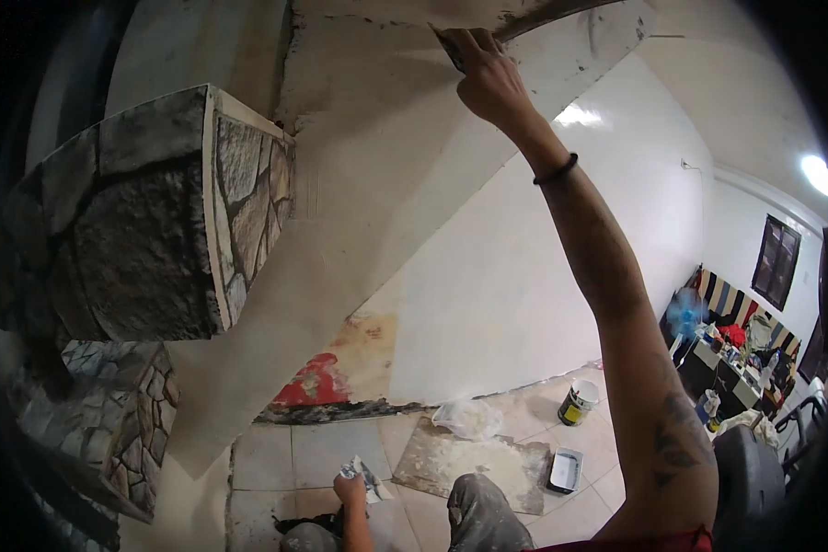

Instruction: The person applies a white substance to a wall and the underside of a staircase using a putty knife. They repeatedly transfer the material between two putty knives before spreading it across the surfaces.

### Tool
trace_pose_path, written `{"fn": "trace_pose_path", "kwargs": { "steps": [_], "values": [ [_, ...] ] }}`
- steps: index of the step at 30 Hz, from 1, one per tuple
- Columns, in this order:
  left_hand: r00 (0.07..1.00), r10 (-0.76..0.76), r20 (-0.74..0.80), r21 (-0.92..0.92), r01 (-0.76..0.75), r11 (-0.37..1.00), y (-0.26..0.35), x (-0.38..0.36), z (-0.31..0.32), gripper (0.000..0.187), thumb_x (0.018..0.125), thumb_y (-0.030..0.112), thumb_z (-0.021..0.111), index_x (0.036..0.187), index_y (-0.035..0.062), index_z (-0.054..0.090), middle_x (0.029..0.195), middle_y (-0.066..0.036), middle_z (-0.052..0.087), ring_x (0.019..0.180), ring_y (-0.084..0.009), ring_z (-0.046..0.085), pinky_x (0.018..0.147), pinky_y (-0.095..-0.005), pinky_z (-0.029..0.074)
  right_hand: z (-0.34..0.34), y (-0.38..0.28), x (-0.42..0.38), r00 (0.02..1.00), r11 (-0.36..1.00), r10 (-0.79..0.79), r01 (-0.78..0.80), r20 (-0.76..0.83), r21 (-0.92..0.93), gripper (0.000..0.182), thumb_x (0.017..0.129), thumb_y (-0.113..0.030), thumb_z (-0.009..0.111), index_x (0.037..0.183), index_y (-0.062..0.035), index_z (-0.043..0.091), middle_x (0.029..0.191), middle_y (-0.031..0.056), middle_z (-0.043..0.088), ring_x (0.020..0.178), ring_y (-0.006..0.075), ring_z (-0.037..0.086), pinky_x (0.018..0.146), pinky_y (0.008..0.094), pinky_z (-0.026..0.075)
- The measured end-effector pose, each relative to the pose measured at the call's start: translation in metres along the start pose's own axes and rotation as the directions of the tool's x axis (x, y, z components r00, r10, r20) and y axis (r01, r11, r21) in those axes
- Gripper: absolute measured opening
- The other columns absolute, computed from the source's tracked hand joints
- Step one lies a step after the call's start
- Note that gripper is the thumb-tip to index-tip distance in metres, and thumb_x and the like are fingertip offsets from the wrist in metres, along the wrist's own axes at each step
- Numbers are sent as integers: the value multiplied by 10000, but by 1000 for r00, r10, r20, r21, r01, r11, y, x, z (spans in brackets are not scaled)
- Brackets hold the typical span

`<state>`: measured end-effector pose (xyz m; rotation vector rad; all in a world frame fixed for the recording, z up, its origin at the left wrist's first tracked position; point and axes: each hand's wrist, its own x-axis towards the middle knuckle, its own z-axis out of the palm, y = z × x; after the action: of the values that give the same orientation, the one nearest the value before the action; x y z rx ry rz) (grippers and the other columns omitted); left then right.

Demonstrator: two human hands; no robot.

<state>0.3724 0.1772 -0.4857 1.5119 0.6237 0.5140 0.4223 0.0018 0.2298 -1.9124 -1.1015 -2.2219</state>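
My right hand (pixel 489 81) is raised high at arm's length, its fingers closed round a putty knife (pixel 450 48) held against the upper wall (pixel 368 120). Only a narrow dark edge of that tool shows past the fingers. Low down near my knee, my left hand (pixel 349 488) grips a flat scraper (pixel 368 478) smeared with pale putty. Its handle is hidden in the fist. Smooth beige plaster covers the slanted surface, while the wall beyond is white.
Stone-patterned boxed steps (pixel 138 221) jut out at left. On the tiled floor lie a putty-stained board (pixel 478 465), a clear plastic bag (pixel 467 419), a tray (pixel 566 470) and a paint can (pixel 578 403). A cluttered table (pixel 731 373) and fan (pixel 686 313) stand at right.
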Motion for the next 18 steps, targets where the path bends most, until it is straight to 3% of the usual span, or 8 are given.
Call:
{"fn": "trace_pose_path", "kwargs": {
  "steps": [2,5,9,14,18],
  "values": [
    [1000,1,16,59,-1,998,-16,12,5,240,695,68,681,872,-85,626,863,-244,653,831,-380,643,724,-406,502,5,-1,9,995,996,59,-54,79,-70,576,670,32,494,1221,-136,475,1193,158,493,1104,397,480,870,477,446],
    [998,-3,-67,95,9,995,-27,19,11,238,694,70,684,865,-85,625,856,-248,650,833,-393,637,731,-422,499,17,-3,12,993,986,100,-91,56,-141,563,680,-18,518,1225,-154,473,1195,139,499,1110,383,485,873,491,449],
    [1000,-21,-17,7,21,1000,-19,14,7,258,685,94,695,859,-83,624,854,-249,649,834,-401,634,735,-427,498,21,-6,9,989,971,139,-126,48,-204,553,689,-47,531,1228,-158,476,1196,133,503,1106,373,492,867,524,443],
    [997,-66,-47,10,67,998,-12,8,6,263,684,105,694,866,-73,629,850,-238,653,840,-395,636,729,-422,500,37,4,8,992,946,119,-103,34,-307,544,681,-63,549,1217,-135,488,1181,129,507,1076,363,506,870,537,429],
    [1000,-27,4,93,26,995,-22,14,6,251,686,90,688,881,-60,640,861,-228,659,853,-383,640,735,-419,502,38,-6,1,999,958,1,-15,-51,-288,534,658,-55,556,1186,-127,508,1112,121,522,1028,334,525,824,540,418]
  ]
}}
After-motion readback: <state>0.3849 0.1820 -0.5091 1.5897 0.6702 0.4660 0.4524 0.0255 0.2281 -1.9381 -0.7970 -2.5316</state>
